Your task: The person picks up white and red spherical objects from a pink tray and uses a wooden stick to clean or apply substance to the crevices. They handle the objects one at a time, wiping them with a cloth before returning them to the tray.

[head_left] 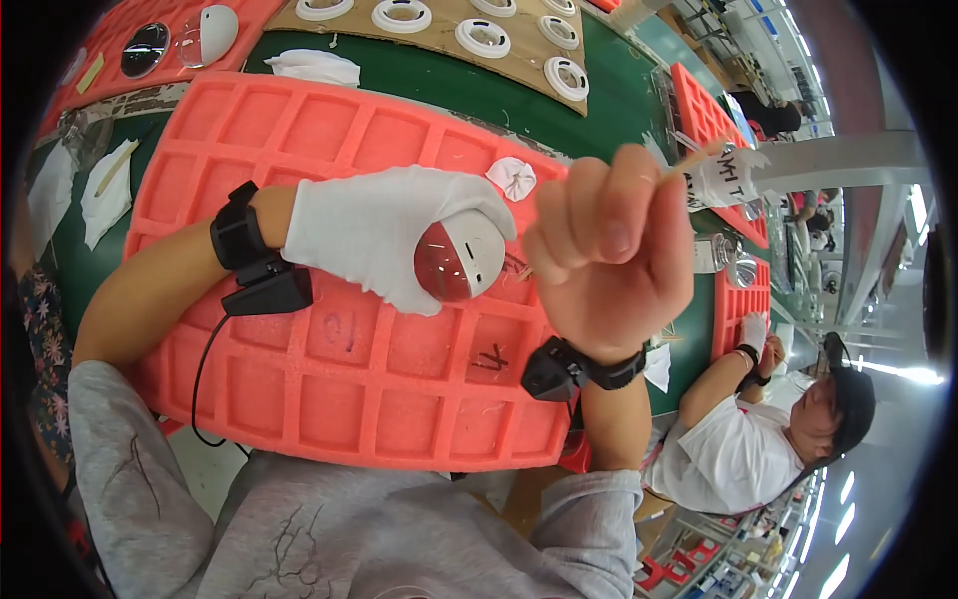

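In the middle of the frame, the gloved left hand (399, 240) curls around a ball (461, 258), half white and half see-through, above a pink foam tray (259, 324). Right of center, the bare right hand (614, 255) is raised, fingers bent, pinching a thin stick (697, 158). White rings (483, 38) lie on cardboard (439, 60) at the top.

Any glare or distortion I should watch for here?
In the head view, edges of the red tray bow and black rings the image; in the head view, small bright reflections sit on the shiny dome in the gloved left hand, and ceiling lights glare at far right.
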{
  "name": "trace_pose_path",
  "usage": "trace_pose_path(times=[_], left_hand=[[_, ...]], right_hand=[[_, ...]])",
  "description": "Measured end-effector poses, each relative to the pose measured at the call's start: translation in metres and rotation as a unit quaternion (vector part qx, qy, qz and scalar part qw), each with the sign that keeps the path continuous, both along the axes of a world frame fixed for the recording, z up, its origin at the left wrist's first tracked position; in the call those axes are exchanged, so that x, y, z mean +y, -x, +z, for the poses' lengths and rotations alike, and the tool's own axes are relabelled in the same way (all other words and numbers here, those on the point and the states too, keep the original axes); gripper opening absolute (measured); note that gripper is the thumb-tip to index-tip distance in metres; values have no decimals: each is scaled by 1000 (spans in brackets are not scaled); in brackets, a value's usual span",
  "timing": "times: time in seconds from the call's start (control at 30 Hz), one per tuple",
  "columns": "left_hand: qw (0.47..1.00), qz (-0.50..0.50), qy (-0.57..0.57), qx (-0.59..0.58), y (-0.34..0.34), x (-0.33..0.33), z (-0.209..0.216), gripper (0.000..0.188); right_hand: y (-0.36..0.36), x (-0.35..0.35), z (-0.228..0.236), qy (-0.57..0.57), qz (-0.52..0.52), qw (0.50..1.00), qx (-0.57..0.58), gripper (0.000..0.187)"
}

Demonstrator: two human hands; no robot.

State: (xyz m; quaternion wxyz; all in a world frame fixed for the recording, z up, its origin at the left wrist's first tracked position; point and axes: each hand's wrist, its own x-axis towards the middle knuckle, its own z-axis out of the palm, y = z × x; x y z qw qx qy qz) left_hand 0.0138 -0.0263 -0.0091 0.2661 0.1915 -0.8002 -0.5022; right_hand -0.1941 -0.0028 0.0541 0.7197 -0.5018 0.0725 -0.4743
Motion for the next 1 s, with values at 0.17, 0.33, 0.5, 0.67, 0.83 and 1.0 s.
trace_pose_path(times=[0.17,0.33,0.5,0.67,0.83,1.0], left_hand=[[984,-13,-148,-101,4,7,20,56],[986,92,139,22,12,6,4,40],[993,13,-74,-91,12,5,17,37],[990,-5,-122,-69,13,-1,20,35],[994,25,-95,-39,17,0,18,36],[999,-7,22,35,16,-6,7,33]], right_hand=[[-15,-7,-12,28,-2,997,65,48],[-20,-9,-27,11,-1,999,44,51],[-24,-4,-20,38,29,996,71,53],[-24,-10,-34,-8,58,997,-42,41],[-27,2,-29,0,-63,998,-2,36],[-30,-4,-30,162,-106,974,115,27]])
